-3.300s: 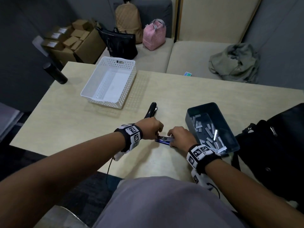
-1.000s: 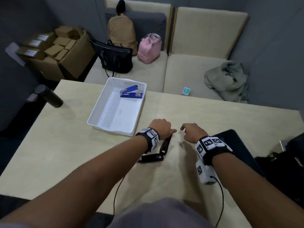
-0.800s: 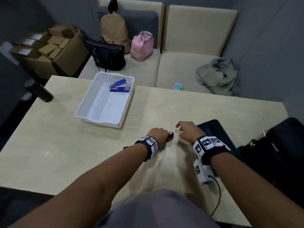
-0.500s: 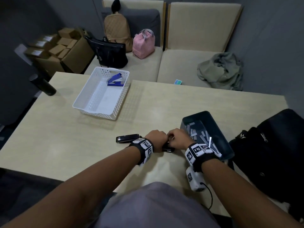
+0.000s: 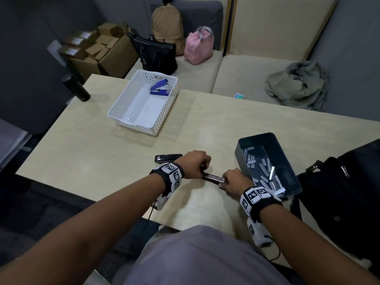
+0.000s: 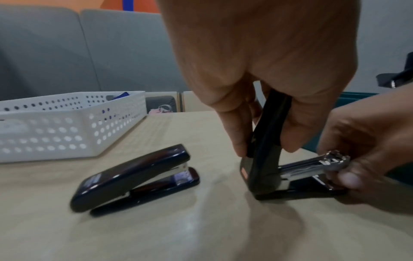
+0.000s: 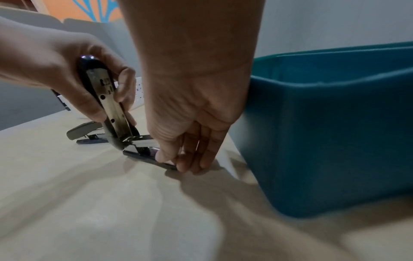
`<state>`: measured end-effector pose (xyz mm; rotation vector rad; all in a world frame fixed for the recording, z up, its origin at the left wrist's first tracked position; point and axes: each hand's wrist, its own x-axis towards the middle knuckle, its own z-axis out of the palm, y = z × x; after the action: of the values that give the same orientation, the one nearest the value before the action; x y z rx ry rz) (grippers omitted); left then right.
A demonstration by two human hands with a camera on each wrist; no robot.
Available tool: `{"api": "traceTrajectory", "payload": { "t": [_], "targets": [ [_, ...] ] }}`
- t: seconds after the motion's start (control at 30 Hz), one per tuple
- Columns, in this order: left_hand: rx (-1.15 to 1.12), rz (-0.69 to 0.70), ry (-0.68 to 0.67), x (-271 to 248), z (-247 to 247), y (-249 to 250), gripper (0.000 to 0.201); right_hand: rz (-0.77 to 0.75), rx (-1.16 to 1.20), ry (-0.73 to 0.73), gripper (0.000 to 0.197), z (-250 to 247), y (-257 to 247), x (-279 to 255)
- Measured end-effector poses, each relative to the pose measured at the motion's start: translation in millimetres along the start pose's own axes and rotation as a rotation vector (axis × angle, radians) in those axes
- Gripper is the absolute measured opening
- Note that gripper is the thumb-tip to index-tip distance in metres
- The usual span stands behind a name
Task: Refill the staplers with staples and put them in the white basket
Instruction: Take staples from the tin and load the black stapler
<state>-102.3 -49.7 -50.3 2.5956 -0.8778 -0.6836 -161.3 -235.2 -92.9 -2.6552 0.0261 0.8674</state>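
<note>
Near the front edge of the pale wooden tabletop [image 5: 102, 153], a black stapler with a chrome staple rail [image 6: 279, 169] sits opened up, its top cover raised nearly upright while its base lies flat on the surface. The left hand [image 5: 195, 164] pinches the raised cover between thumb and curled fingers [image 6: 236, 127]. The right hand [image 5: 233, 179] grips the front end of the rail and base, its fingers [image 7: 196, 151] pointing down and touching the tabletop.

A second black stapler, closed [image 6: 134, 178], lies flat just behind the left wrist, apart from the opened one. Just right of the right hand, by the right part of the front edge, stands a dark teal rectangular plastic bin [image 5: 287, 161]; loose grey strips of staples [image 5: 263, 169] lie scattered on its bottom.

Towards the back left corner of the tabletop rests the white perforated plastic basket [image 5: 133, 122], and a blue stapler [image 5: 159, 90] lies at its far end. A black cylindrical bottle [image 5: 76, 87] lies at the back left corner. A black bag [image 5: 349, 202] sits by the right edge, beside the bin.
</note>
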Motion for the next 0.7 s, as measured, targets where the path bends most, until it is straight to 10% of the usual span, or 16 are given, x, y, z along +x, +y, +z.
{"api": "traceTrajectory", "payload": {
  "t": [0.2, 0.43, 0.7],
  "targets": [
    [-0.336, -0.162, 0.074, -23, 3, -31, 0.013, -0.015, -0.081, 0.014, 0.029, -3, -13, 3],
    [0.131, -0.120, -0.063, -37, -9, -54, 0.024, -0.026, -0.192, 0.028, 0.025, 0, -18, 6],
    [-0.049, -0.208, -0.152, 5, 33, -11, 0.037, -0.071, -0.218, 0.058, 0.029, 5, -25, 1]
  ]
}}
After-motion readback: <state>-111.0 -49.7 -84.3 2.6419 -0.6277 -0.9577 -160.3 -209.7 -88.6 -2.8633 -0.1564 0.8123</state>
